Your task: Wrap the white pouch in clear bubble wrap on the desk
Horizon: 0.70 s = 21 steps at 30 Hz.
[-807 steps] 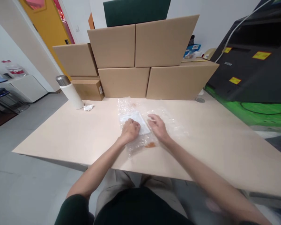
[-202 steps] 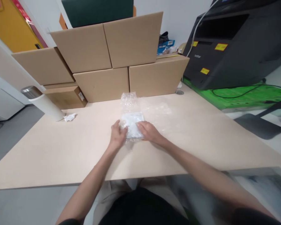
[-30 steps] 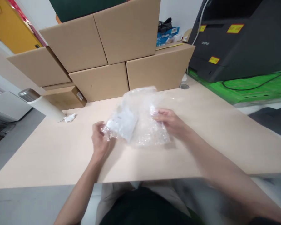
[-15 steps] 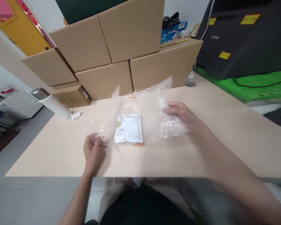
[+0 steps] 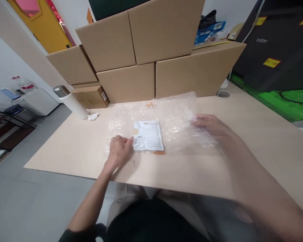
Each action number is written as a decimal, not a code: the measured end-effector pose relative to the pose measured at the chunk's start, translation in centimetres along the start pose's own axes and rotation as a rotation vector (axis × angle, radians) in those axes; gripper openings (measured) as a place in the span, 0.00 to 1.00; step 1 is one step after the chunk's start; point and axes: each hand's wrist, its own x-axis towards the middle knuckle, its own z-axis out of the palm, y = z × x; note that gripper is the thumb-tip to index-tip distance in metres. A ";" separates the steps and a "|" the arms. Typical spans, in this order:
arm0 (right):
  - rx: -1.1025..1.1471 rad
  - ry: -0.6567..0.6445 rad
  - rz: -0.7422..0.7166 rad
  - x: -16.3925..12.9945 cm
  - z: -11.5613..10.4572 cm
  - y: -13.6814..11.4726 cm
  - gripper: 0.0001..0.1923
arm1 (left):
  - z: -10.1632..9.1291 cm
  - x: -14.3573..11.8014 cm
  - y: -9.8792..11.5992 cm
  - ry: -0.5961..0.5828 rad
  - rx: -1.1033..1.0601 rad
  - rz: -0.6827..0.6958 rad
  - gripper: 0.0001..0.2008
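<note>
on the pale wood tabletop point(image 5: 55, 148), in front of the stacked cardboard boxes point(image 5: 126, 84): one flat white printed pouch point(image 5: 148, 136), lying on a spread sheet of bubble wrap point(image 5: 179, 111), between the two hands. way closer to the left hand point(image 5: 120, 149), just off to the right of its thumb and index, basically at the fingertips. for that hand: curled low over the wrap with fingers bunched at the pouch's left edge; can't tell if pinching anything or just pressing down. for the right hand point(image 5: 209, 125): pinching the wrap's right side between thumb and fingers, seemingly a bit off the table, and well apart from the pouch. long axis tough to call, almost square from up here, probably running away from the body. also by the near edge of the pouch: an amber patch point(image 5: 159, 153). farther left: a white thermos point(image 5: 75, 107) beside a crumpled tissue point(image 5: 93, 116).
</note>
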 end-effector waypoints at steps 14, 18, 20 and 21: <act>-0.103 -0.023 0.082 0.6 -0.6 1.0 0.09 | -0.9 1.5 -7.1 0.011 -0.424 -0.406 0.14; -0.154 -0.014 0.069 0.4 -0.3 0.9 0.11 | -1.8 1.0 -9.5 0.036 -0.370 -0.446 0.13; -0.182 -0.015 0.069 0.5 -0.5 1.3 0.12 | -1.9 0.5 -9.9 0.048 -0.352 -0.459 0.13; -0.204 -0.021 0.061 0.6 -0.7 1.6 0.12 | -1.9 0.2 -9.9 0.053 -0.342 -0.463 0.13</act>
